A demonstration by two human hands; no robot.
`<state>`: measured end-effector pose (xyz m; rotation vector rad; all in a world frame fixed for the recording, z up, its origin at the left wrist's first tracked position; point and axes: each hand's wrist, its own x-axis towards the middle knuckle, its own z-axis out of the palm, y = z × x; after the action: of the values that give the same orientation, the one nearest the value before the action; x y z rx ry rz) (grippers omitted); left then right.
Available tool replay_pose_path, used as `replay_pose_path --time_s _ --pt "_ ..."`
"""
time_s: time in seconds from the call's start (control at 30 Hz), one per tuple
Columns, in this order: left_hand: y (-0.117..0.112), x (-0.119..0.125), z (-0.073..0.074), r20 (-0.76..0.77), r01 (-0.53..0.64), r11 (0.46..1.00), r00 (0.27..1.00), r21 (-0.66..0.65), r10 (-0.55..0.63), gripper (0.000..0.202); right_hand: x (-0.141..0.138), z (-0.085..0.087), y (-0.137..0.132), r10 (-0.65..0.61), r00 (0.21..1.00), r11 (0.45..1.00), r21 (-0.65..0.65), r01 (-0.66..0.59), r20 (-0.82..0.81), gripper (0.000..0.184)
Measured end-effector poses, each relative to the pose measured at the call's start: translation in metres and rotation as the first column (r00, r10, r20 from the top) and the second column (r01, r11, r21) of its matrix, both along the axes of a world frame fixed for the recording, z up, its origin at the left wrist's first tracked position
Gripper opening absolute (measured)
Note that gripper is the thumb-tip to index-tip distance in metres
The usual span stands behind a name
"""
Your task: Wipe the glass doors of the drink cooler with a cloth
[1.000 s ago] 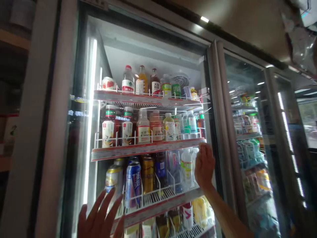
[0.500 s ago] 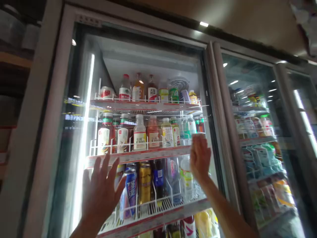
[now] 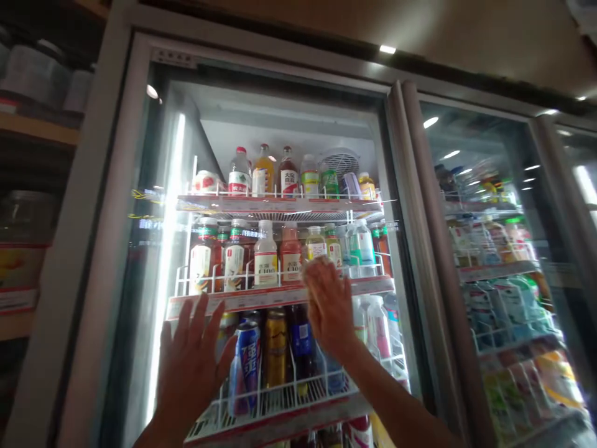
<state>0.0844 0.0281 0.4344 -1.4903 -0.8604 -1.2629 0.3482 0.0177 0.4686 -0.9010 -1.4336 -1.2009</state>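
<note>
A tall drinks cooler with a glass door (image 3: 153, 162) fills the view. My left hand (image 3: 189, 367) lies flat on the glass at the lower left, fingers spread, over a blue can (image 3: 247, 361) behind the pane. My right hand (image 3: 329, 305) is also flat against the glass near the middle, fingers up, in front of the red-edged shelf (image 3: 261, 297) and a row of bottles (image 3: 265, 255). Neither hand holds anything. The top shelf carries more bottles (image 3: 263, 171) and a small white fan (image 3: 340, 158).
A second glass-door cooler (image 3: 489, 261) with packed shelves stands to the right, split off by a grey door post (image 3: 420, 249). At the left are wooden shelves (image 3: 32, 130) with jars and boxes. Ceiling lights reflect in the glass.
My right hand has slid left across the glass, from the door's right edge to its middle. My left hand rose from the bottom edge and now rests flat on the pane.
</note>
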Motion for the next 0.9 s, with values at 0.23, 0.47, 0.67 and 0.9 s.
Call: replay_pose_path --time_s 0.23,0.47,0.67,0.9 --pt "-0.002 -0.02 0.018 0.0 0.002 1.0 1.0 -0.001 -0.002 0.063 0.061 0.054 0.002 -0.051 0.913 0.986 0.127 0.112 -0.405 0.046" --pt "0.003 -0.049 0.04 0.019 0.0 1.0 1.0 -0.018 0.0 0.06 -0.052 0.061 0.006 -0.017 0.998 0.999 0.031 0.015 0.065 0.044" --pt "0.005 -0.049 0.035 0.02 0.006 1.0 1.0 -0.017 -0.005 0.062 0.015 0.072 0.005 -0.079 0.969 0.989 0.104 0.106 -0.233 0.044" --pt "0.006 -0.05 0.038 0.025 0.023 1.0 0.999 0.016 -0.023 0.061 -0.048 0.102 0.014 -0.044 0.983 0.991 0.117 0.066 -0.176 0.044"
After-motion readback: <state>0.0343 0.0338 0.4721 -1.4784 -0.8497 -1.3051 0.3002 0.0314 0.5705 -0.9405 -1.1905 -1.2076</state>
